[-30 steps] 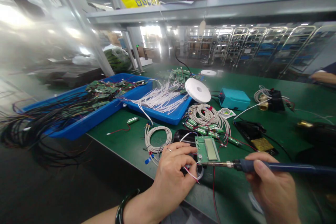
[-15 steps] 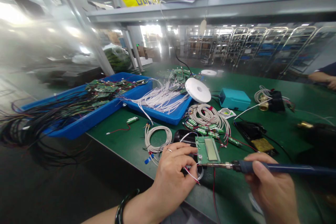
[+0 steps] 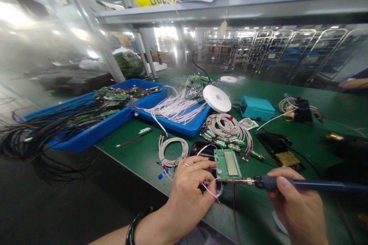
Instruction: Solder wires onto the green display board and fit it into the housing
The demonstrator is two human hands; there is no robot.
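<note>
Gripped in closed right hand [image 3: 299, 210]: blue-handled soldering iron [image 3: 301, 184], metal tip touching near edge of small green circuit board with grey display [image 3: 227, 164]. Left hand [image 3: 188, 191] pinching thin red-and-white wires [image 3: 209, 189], just left of board.

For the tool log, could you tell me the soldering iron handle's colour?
Dark blue; the soldering iron handle shows in the head view.

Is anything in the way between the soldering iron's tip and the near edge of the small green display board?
Nothing visible. The right hand holds the soldering iron, whose tip already reaches the display board at its near edge. The left hand pinches wires just left of that spot, not across it.
</note>
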